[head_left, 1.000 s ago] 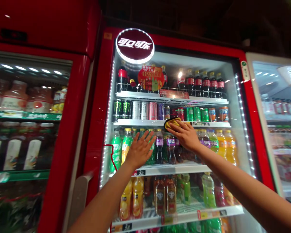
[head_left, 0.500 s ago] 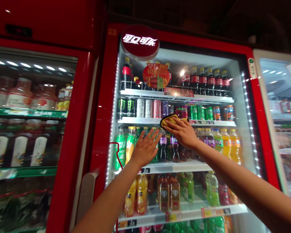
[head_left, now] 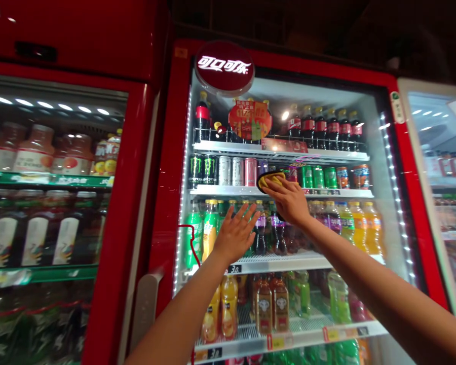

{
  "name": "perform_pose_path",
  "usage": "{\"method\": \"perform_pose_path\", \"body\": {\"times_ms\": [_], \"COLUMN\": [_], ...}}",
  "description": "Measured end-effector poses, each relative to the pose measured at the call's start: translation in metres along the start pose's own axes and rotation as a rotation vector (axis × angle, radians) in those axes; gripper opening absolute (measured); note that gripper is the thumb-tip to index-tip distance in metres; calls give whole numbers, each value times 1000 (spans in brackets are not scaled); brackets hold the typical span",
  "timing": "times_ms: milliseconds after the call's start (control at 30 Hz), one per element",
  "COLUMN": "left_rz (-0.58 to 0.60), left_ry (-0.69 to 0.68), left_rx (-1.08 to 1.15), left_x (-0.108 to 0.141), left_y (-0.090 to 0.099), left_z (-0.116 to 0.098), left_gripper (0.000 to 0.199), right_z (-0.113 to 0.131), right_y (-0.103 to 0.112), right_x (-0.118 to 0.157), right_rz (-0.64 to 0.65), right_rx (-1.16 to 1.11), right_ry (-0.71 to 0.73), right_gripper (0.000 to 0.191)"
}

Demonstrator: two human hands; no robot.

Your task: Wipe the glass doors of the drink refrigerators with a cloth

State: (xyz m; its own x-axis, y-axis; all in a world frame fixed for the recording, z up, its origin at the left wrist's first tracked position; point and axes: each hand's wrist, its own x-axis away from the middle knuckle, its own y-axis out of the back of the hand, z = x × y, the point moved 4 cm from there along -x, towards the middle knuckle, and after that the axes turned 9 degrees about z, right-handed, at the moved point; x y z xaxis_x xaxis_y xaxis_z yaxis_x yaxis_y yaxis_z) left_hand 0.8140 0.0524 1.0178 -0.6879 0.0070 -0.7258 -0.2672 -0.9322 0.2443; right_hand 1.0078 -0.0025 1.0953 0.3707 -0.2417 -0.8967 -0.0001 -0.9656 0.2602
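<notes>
Against the glass door (head_left: 319,233) of a lit drinks fridge, my right hand (head_left: 292,202) presses a yellow cloth with a black edge (head_left: 272,179). The cloth lies under its fingers, level with the shelf of cans; part of it is hidden by the hand. Lower and to the left, my left hand (head_left: 236,230) is spread open on or close to the glass, in front of the row of bottles. It holds nothing. Both arms reach up from the bottom of the view.
Behind the glass, shelves carry cola bottles (head_left: 320,124), cans (head_left: 225,171) and juice bottles (head_left: 229,306). A round lit sign (head_left: 225,67) sits at the top left of the door. Other fridges stand left (head_left: 139,167) and right (head_left: 450,203). A grey door handle (head_left: 146,304) juts out lower left.
The view has shifted slightly, so the fridge appears farther right. My right hand and the cloth have moved a little right, and the cloth's outline has changed. My left hand stays nearly in place.
</notes>
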Motion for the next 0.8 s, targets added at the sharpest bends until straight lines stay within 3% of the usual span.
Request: {"method": "perform_pose_path", "body": {"times_ms": [67, 167, 233, 300, 367, 433, 533, 633, 700, 800], "left_rz": [28, 102, 162, 210, 233, 237, 232, 222, 227, 235], "left_ry": [-6, -27, -84, -160, -205, -196, -150, -114, -109, -106], "left_rx": [19, 56, 77, 88, 94, 103, 125, 140, 138, 126], "left_x": [-1, -2, 1, 8, 19, 32, 54, 72, 82, 94], "left_y": [1, 5, 11, 19, 27, 34, 43, 47, 46, 41], "left_z": [1, 6, 12, 21, 32, 45, 66, 85, 93, 96], "left_gripper": [65, 66, 67, 66, 65, 66, 66, 64, 65, 67], "right_z": [-20, -47, -44, -22, 9, 32, 29, -9, -25, -9], "right_y": [6, 10, 7, 0, -6, -9, -5, 4, 4, -6], "right_x": [15, 6, -17, -42, -54, -48, -17, -1, -12, -47], "right_rz": [-11, -178, -262, -246, -170, -75, -6, -142, -249, -302], "right_rx": [-28, -73, -75, -62, -69, -110, -184, -207, -206, -185], "right_ry": [-20, -232, -378, -406, -295, -101, 81, -74, -222, -335], "right_gripper": [50, 49, 49, 48, 48, 48, 44, 36, 35, 39]}}
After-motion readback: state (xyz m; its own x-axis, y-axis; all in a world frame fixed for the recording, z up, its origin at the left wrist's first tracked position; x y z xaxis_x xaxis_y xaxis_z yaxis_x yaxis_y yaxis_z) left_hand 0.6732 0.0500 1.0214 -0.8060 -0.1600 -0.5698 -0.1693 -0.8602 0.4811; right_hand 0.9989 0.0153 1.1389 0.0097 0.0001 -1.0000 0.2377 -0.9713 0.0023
